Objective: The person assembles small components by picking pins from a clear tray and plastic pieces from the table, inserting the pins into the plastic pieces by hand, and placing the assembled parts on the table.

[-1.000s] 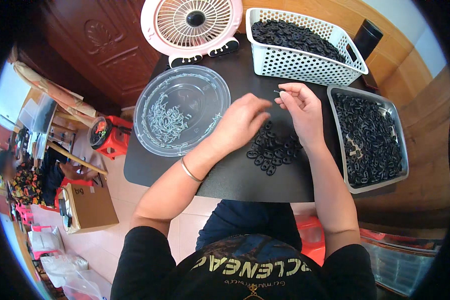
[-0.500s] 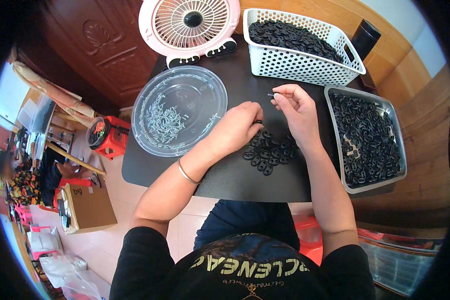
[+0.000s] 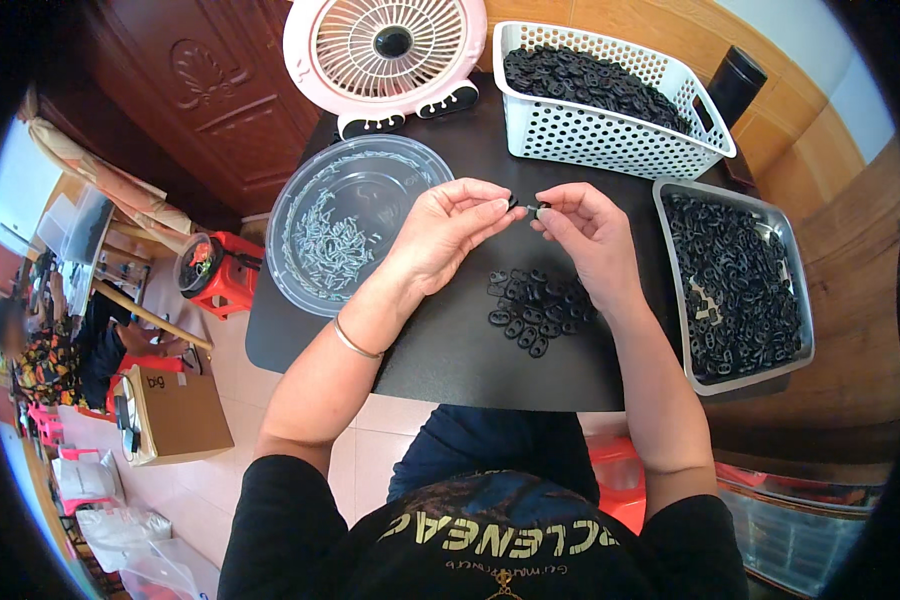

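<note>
Above the table, my two hands are brought close together, fingertips nearly touching. My left hand (image 3: 448, 232) pinches a small black plastic piece (image 3: 513, 201) between thumb and fingers. My right hand (image 3: 592, 235) is closed on a tiny silver pin (image 3: 531, 212), with something dark at the fingertips; its exact shape is too small to tell. Below the hands lies a loose pile of flat black oval pieces with holes (image 3: 537, 312). Left of my left hand, a round clear plastic tub (image 3: 288, 285) holds many small silver pins (image 3: 332, 250).
A metal tray (image 3: 673, 300) of black pieces stands at the right. Behind are a white perforated basket (image 3: 610, 145) heaped with black pieces, a black cylinder (image 3: 736, 85) and a pink fan (image 3: 302, 60). Far left, another person (image 3: 55, 350) sits near a cardboard box (image 3: 185, 415).
My left hand has lifted away from the pile with a black piece and turned toward my right. My right hand has shifted slightly; the fingertips of both now meet closely.
</note>
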Tool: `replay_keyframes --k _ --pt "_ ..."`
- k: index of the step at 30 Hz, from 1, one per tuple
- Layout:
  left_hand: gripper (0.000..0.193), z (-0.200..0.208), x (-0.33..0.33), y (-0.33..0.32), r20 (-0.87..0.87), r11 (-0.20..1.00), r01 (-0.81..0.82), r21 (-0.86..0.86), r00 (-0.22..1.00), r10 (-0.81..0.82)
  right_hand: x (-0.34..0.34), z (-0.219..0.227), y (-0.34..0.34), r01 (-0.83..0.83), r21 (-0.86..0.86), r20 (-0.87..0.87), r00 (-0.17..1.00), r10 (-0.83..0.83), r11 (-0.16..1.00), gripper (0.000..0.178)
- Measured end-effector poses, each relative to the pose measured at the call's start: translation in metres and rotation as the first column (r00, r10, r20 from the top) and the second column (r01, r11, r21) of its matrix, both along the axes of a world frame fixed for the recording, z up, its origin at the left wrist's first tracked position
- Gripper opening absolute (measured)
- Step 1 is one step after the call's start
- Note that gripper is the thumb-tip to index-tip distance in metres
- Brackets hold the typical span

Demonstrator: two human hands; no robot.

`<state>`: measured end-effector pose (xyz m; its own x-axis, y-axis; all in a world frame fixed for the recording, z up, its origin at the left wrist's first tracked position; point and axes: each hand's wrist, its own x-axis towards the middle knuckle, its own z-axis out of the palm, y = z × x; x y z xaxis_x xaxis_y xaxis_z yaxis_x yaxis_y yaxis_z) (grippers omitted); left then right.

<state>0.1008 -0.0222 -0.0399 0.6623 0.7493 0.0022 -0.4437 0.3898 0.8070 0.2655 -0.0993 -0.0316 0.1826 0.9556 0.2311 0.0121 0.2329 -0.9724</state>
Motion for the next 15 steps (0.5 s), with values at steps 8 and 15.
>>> replay_keyframes --k 8,15 --pt "0.017 -0.0026 0.0016 -0.0014 0.001 0.999 -0.023 0.036 1.000 0.023 -0.0052 -0.0010 0.0000 -0.002 -0.026 0.012 1.000 0.003 1.000 0.014" --pt "0.018 -0.0019 0.0046 -0.0039 -0.031 0.995 -0.039 0.088 0.999 0.042 -0.0061 -0.0041 0.0014 0.010 0.012 -0.075 0.997 -0.009 1.000 0.013"
